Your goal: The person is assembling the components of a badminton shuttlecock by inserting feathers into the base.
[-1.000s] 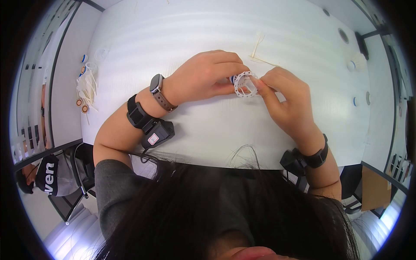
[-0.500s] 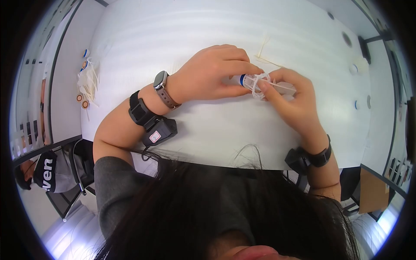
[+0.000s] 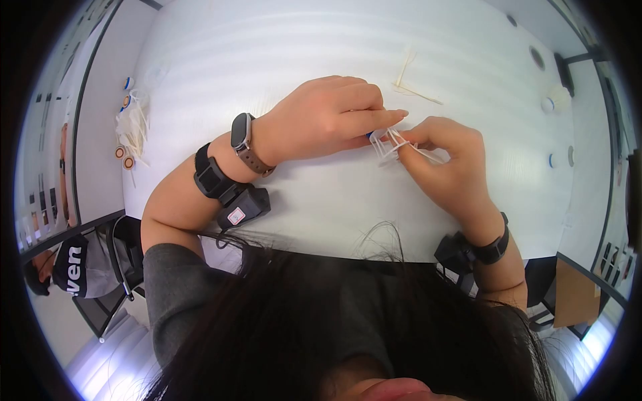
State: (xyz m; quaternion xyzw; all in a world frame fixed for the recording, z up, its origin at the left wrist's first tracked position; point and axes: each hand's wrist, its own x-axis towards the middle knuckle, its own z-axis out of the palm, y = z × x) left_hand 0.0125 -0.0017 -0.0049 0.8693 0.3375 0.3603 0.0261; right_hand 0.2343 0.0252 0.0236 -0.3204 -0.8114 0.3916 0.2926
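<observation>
My left hand (image 3: pixel 328 117) is closed round the blue end of a small piece with thin white prongs (image 3: pixel 384 145), most of the blue part hidden by the fingers. Just right of it, my right hand (image 3: pixel 447 150) pinches thin pale strips (image 3: pixel 428 155), whose near ends cross the prongs between the two hands. On the white table (image 3: pixel 321 200), beyond my hands, lie two or so loose thin strips (image 3: pixel 417 92).
At the left edge lie a pile of pale strips (image 3: pixel 135 127) and several round pieces (image 3: pixel 129 162). On the right are a white feathery piece (image 3: pixel 556 101) and a small blue-edged piece (image 3: pixel 552 160). A person in a cap (image 3: pixel 75 267) is at the lower left.
Both hands have turned and lowered slightly. The pronged piece now tilts downward, with its prongs more exposed, and my right fingers have drawn down and back from it.
</observation>
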